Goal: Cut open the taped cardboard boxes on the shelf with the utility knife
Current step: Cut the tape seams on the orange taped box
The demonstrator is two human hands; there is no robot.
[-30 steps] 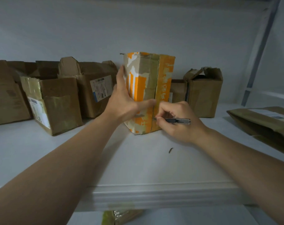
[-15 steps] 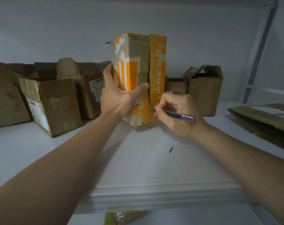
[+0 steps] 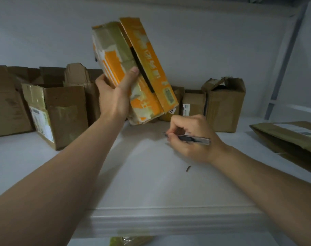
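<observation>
My left hand [image 3: 115,96] grips an orange and white cardboard box [image 3: 142,64] with peeling brown tape, holding it tilted in the air above the white shelf [image 3: 151,174]. A dark slit gapes along the box's taped seam, between its two flaps. My right hand [image 3: 192,137] holds the slim metal utility knife [image 3: 188,138] low over the shelf, blade pointing left, below and to the right of the box and apart from it.
Brown cardboard boxes [image 3: 62,110] with raised flaps line the back left of the shelf, more boxes [image 3: 222,103] stand at the back right. A flat brown parcel [image 3: 289,139] lies at the right. A small dark scrap [image 3: 188,168] lies on the shelf.
My left hand has lifted the orange box off the shelf and tilted it; its seam now gapes. My right hand with the knife has come away from the box and dropped lower.
</observation>
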